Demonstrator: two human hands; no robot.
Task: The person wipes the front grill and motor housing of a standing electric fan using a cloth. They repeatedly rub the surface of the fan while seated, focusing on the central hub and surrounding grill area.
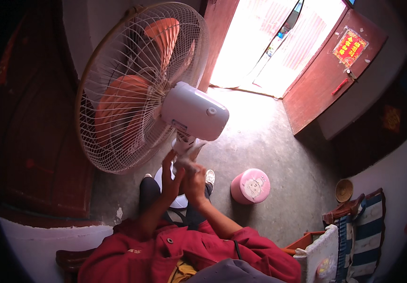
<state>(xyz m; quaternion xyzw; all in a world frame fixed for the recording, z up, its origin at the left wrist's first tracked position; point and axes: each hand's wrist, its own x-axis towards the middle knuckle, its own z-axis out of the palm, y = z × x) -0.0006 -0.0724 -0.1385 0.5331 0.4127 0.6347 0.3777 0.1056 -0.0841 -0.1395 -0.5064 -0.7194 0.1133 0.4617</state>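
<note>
A pedestal fan stands before me, its round wire guard over orange blades. The pale motor housing faces me, with a small knob on top. Just below it, my left hand is curled around the fan's neck. My right hand pinches a pale, blurred rag against the same neck. The fingers and the rag partly hide the pole. Between my legs, the white round base of the fan shows on the floor.
A pink round stool stands to the right on the concrete floor. An open wooden door with a red poster is at the far right. At lower right are a cloth-covered table and a striped-covered chair.
</note>
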